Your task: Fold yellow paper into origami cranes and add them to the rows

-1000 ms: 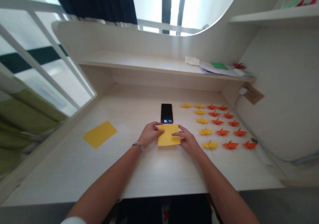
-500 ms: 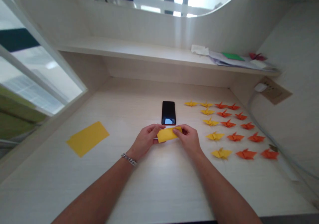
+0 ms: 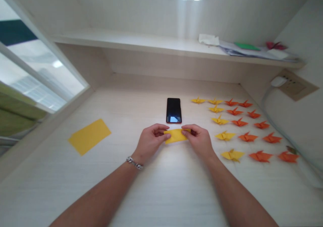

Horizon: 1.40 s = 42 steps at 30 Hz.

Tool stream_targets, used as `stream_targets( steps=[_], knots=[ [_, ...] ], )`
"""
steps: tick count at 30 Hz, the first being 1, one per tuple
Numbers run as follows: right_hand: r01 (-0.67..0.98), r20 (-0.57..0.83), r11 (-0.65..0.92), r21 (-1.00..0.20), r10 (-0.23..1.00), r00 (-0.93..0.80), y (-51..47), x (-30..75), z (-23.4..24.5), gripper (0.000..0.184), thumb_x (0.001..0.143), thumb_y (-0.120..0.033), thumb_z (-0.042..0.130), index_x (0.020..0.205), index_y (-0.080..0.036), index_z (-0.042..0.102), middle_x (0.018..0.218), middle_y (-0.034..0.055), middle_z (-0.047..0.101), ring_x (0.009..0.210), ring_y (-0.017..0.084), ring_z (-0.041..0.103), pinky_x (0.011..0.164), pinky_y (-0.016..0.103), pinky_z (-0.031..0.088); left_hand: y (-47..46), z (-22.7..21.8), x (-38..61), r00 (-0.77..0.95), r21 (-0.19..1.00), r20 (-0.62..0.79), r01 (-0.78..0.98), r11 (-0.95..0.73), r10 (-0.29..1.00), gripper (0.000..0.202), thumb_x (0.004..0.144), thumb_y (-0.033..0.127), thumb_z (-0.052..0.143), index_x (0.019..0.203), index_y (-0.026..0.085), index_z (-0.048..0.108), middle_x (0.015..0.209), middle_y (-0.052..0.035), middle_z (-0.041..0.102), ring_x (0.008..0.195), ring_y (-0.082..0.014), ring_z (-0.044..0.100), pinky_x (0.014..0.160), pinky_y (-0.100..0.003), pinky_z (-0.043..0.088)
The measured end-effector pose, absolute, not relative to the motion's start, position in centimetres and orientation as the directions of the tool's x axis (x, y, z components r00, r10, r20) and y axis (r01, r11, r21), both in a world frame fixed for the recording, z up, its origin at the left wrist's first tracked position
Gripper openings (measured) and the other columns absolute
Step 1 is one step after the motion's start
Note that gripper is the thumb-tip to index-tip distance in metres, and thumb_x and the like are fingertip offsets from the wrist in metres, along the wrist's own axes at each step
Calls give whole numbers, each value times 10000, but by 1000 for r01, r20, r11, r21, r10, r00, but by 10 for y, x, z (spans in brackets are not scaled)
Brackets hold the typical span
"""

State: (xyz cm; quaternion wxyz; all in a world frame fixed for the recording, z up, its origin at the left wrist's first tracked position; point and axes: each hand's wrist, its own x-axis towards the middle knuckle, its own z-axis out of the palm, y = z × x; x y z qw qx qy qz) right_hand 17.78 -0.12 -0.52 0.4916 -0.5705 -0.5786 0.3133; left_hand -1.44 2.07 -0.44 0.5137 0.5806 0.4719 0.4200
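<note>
Between my two hands is a small folded yellow paper (image 3: 176,136), a narrow rectangle held just above the desk. My left hand (image 3: 151,139) pinches its left end, thumb on the near face. At the right end, my right hand (image 3: 199,138) grips the paper between thumb and fingers. Some fingertips are hidden behind it. A black phone (image 3: 174,110) lies just beyond the hands. Several yellow paper cranes (image 3: 225,136) and orange paper cranes (image 3: 248,137) stand in rows to the right. Flat yellow paper sheets (image 3: 90,136) lie to the left.
A shelf (image 3: 141,44) runs along the back, with papers (image 3: 254,53) and a crumpled tissue (image 3: 208,39) on it. On the right wall, a white plug (image 3: 278,81) sits in a socket, its cable (image 3: 275,126) passing behind the cranes. A window frame (image 3: 65,68) borders the left side.
My left thumb has come forward onto the paper's left end, which was resting against the fingers. Both hands and the paper shifted slightly right in view as the camera tilted down.
</note>
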Motion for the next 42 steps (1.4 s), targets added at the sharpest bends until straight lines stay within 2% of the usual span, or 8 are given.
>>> stream_targets(
  steps=[4,9,13,20,24,27,35,42],
  knots=[
    [350,177,122,-929,976,130,-2,178,-5,179,709,-268,649,857,-197,720,749,30,689,591,141,559,555,254,454,21,-4,-15,184,992,5,126,-29,983,301,662,298,722,917,149,664,822,-55,706,749,-174,666,679,-284,566],
    [349,205,163,-923,975,87,-1,179,-4,189,723,-274,635,874,-209,728,839,48,704,717,176,613,628,278,481,21,-5,-16,193,987,-1,157,-30,981,298,671,314,709,919,151,682,812,-60,712,722,-175,664,663,-282,559],
    [361,196,160,-919,978,66,-2,180,-5,175,732,-270,629,861,-209,730,836,52,708,728,182,619,643,286,481,22,-4,-17,189,975,5,219,-47,982,297,676,293,688,938,152,689,811,-63,713,705,-175,658,650,-277,548],
    [364,131,121,-924,991,5,-4,174,-5,168,733,-242,625,862,-224,731,834,31,711,719,165,614,652,276,472,18,6,-14,332,929,-20,356,-105,943,246,722,316,630,915,192,720,844,-42,724,741,-185,650,650,-261,517],
    [289,71,56,-956,997,44,-2,174,-7,217,703,-266,657,898,-202,725,737,26,701,617,151,589,559,256,455,16,8,-12,320,923,-21,371,-105,947,211,736,313,623,874,199,735,835,-29,733,726,-183,654,641,-249,508],
    [224,59,44,-973,996,60,-1,175,-8,210,688,-278,673,870,-188,727,793,47,715,668,167,616,598,269,479,15,5,-13,299,921,-7,374,-110,954,258,731,332,633,933,204,728,847,-32,735,725,-188,657,630,-249,511],
    [228,51,37,-973,997,59,-1,176,-8,209,689,-280,675,865,-177,722,771,50,710,652,154,604,591,261,477,15,1,-14,312,939,-7,329,-101,950,291,747,313,627,1005,206,710,915,-44,731,766,-191,659,636,-250,518],
    [108,15,11,-994,999,36,1,178,-8,313,649,-293,719,931,-159,688,718,45,687,620,152,607,573,257,490,13,12,-13,310,912,-19,394,-111,951,288,759,286,625,1016,184,705,847,-46,731,695,-158,636,600,-226,497]
  ],
)
